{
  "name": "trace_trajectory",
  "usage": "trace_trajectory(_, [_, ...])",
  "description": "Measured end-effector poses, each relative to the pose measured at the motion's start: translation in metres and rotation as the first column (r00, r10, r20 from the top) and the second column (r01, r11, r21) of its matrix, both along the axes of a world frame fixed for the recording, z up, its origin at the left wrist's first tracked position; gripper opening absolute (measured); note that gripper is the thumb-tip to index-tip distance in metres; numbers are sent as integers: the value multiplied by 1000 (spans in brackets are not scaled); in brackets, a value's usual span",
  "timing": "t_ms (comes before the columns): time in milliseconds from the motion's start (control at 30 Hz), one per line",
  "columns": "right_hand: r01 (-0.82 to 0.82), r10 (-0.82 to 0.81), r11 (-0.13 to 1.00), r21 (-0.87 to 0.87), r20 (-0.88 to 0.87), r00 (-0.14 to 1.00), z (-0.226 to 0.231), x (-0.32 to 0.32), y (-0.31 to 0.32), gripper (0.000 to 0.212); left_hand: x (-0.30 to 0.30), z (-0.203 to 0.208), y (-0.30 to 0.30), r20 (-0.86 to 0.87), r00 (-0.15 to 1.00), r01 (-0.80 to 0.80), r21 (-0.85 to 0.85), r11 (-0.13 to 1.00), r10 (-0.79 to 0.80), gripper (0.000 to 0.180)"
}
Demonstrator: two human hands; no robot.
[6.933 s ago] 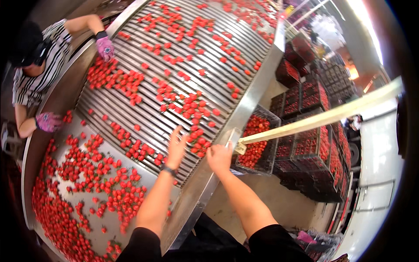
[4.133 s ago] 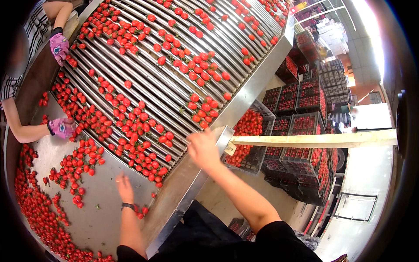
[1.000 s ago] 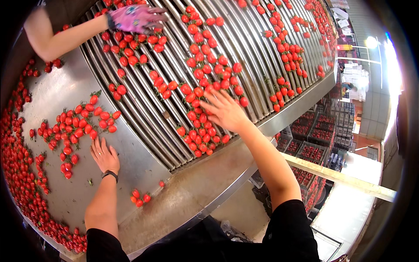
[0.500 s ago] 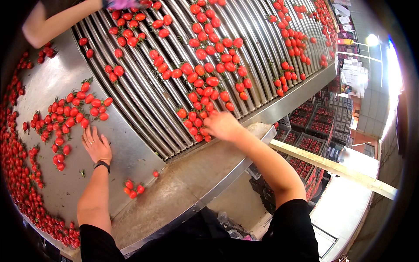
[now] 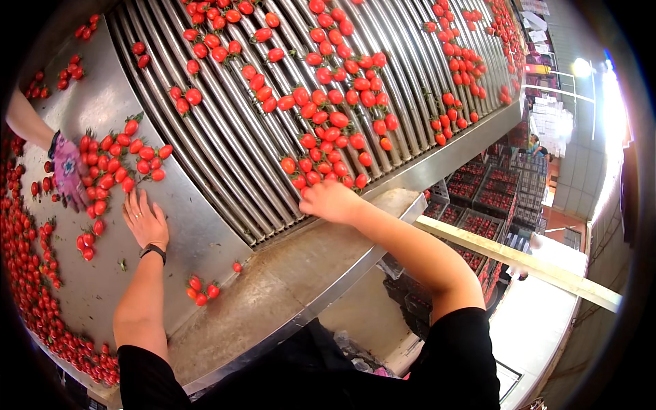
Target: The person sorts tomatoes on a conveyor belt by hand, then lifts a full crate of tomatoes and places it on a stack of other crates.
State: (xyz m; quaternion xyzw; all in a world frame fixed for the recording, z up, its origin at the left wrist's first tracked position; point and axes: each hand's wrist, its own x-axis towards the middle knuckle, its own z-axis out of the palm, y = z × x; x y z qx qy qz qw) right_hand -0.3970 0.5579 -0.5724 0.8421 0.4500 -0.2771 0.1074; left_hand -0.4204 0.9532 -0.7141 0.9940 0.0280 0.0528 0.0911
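My left hand [image 5: 145, 222] lies flat on the steel table [image 5: 205, 225], fingers spread, its fingertips close to a loose group of red cherry tomatoes [image 5: 109, 164] with green stems. It wears a ring and a dark wristband. At the near end of the metal rollers [image 5: 225, 150], my right hand [image 5: 331, 203] is curled beside a cluster of tomatoes [image 5: 324, 154]. Its fingers bend down at the roller edge, and whatever they hold is hidden.
A co-worker's hand in a purple patterned glove [image 5: 68, 171] touches the tomato group from the left. Many tomatoes [image 5: 34, 287] line the table's left edge. A metal rail [image 5: 451, 150] borders the rollers. Crates of tomatoes [image 5: 478, 225] stand beyond a pale wooden beam [image 5: 506, 256].
The co-worker's gloved hand has come from the rollers at the top to the tomatoes by my left hand. Tomatoes near my right hand sit slightly farther up; that hand moved slightly left and nearer.
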Motion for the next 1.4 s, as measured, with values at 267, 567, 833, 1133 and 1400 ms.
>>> trace_trajectory(267, [-182,184,976,-124,8,983,-29,-21,11,13,-4,-5,6,-24,1000,-14,10,1000,15,42])
trace_trajectory(567, [650,-627,721,239,-174,759,22,14,26,23,-13,-18,21,1,1000,-7,17,1000,7,42])
trace_trajectory(833, [1000,-791,2,12,-611,9,60,1,-43,19,-15,-19,23,-18,1000,0,-13,1000,0,41])
trace_trajectory(1133, [671,-657,554,-492,236,716,1,-13,-26,30,-22,-25,28,-8,1000,6,-13,1000,-7,41])
trace_trajectory(1400, [786,-718,467,-405,345,604,-10,-14,-12,57,-27,-33,36,-11,1000,2,-16,1000,-2,40])
